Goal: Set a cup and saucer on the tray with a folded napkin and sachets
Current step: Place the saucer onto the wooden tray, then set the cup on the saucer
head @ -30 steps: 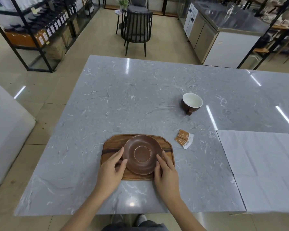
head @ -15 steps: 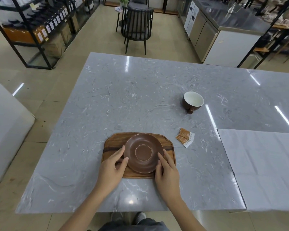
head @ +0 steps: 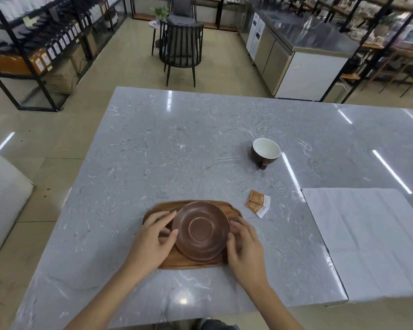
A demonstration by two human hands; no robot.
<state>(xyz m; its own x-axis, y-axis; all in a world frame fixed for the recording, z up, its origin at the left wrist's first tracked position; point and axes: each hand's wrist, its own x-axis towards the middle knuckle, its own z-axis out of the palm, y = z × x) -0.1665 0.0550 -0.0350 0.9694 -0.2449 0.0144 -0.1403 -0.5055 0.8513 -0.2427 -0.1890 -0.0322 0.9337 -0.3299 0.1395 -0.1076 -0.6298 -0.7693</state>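
Marble tabletop (head: 177,144), same setup as a second ago: saucer (head: 200,231) hasn't budged on the tray (head: 234,211), my left hand (head: 153,241) and right hand (head: 244,248) still loosely cupping its rim, fingers apart. Cup (head: 265,150), sachets (head: 258,203), napkin (head: 367,239) remain off-tray.

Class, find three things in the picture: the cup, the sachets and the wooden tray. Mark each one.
cup (head: 265,149), head view, on its white inside.
sachets (head: 255,202), head view, on the orange paper.
wooden tray (head: 158,208), head view, on its bare far-left corner.
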